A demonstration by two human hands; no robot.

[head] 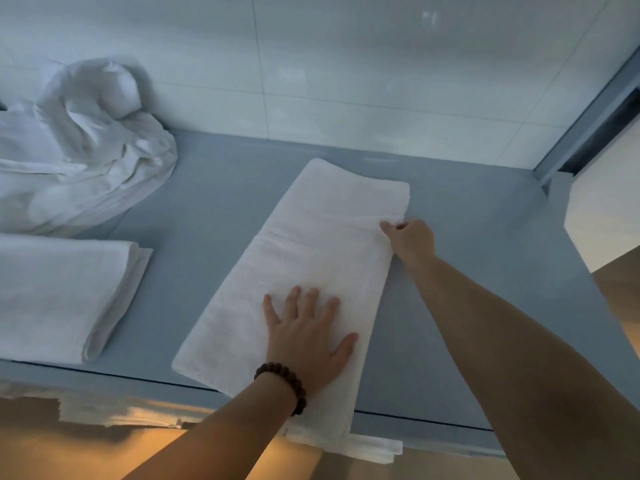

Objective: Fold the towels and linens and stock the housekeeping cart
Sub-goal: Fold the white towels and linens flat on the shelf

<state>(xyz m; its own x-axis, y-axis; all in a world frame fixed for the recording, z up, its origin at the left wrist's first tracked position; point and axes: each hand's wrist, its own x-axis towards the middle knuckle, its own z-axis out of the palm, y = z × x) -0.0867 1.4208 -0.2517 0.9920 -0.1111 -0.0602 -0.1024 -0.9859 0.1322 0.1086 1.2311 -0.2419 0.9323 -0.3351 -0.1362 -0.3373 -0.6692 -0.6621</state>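
The grey shelf (pixel 214 216) held a crumpled sheet (pixel 76 143) far left, a folded towel (pixel 59 296) near left, and the long white towel (pixel 311 265) at centre, its near end overhanging the front lip. The left hand (pixel 304 337) pressed flat, fingers spread; the right hand (pixel 410 239) pinched the right edge. Best anchor firmly, then fold toward the open shelf right.

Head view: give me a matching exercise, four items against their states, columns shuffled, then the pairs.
1. left hand
2. right hand
3. crumpled linen
4. folded towel at left

A. pinches the long towel's right edge
B. lies untouched, neatly folded
C. presses flat on the long towel
D. heaped unfolded against the wall

Pairs: 1-C, 2-A, 3-D, 4-B
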